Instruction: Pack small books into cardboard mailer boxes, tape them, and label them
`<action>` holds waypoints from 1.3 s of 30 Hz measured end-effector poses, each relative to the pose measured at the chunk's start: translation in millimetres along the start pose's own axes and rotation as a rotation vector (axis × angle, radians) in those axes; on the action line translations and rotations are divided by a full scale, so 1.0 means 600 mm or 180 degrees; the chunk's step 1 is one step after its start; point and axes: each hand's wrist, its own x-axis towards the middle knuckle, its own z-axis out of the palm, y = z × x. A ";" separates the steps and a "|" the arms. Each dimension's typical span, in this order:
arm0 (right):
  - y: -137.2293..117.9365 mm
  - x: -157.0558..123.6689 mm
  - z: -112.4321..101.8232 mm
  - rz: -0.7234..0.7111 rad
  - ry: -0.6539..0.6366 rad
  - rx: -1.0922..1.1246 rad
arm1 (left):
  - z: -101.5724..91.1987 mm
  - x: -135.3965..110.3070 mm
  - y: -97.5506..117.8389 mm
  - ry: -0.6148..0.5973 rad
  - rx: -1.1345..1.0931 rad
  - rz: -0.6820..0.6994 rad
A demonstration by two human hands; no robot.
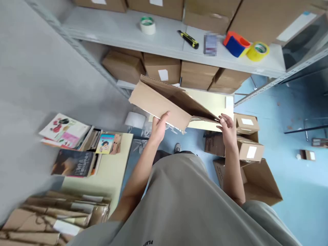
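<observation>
A brown cardboard box, partly unfolded with flaps standing apart, is held up in front of me over a pale yellow table. My left hand grips its near lower edge, thumb on the outer face and fingers hidden beneath. At the box's right end, my right hand pinches the corner of a flap between thumb and fingers, the other fingers spread loosely. The cardboard tilts down toward the right. Its inside is dark and mostly hidden.
A grey shelf ahead bears a white tape roll, a utility knife, a tape dispenser and yellow tape. Books and flat packages lie left. Cartons and an open box stand right.
</observation>
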 end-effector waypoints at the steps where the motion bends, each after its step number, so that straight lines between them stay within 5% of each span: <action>1: -0.006 0.012 -0.014 -0.0029 -0.0014 -0.0142 | 0.018 0.016 -0.005 -0.0025 0.0030 -0.0072; 8: -0.022 0.081 -0.041 0.0080 -0.0432 -0.0826 | 0.088 0.114 -0.018 -0.0415 0.0061 -0.0247; 19: -0.086 0.164 0.039 0.0107 -0.0260 -0.2041 | 0.123 0.285 0.028 -0.0739 0.0374 -0.0585; 26: -0.106 0.162 0.088 0.0329 0.0479 -0.2373 | 0.122 0.390 0.014 -0.0776 0.0628 -0.0999; 29: -0.095 0.164 0.103 0.0518 0.0416 -0.2316 | 0.123 0.413 0.004 -0.1035 0.0914 -0.1055; 33: -0.083 0.189 0.102 0.0670 -0.0224 -0.2952 | 0.128 0.424 -0.004 -0.1387 0.1507 -0.0875; 39: -0.083 0.288 0.075 0.0521 -0.0861 -0.3400 | 0.132 0.416 -0.001 -0.1324 0.1814 -0.0581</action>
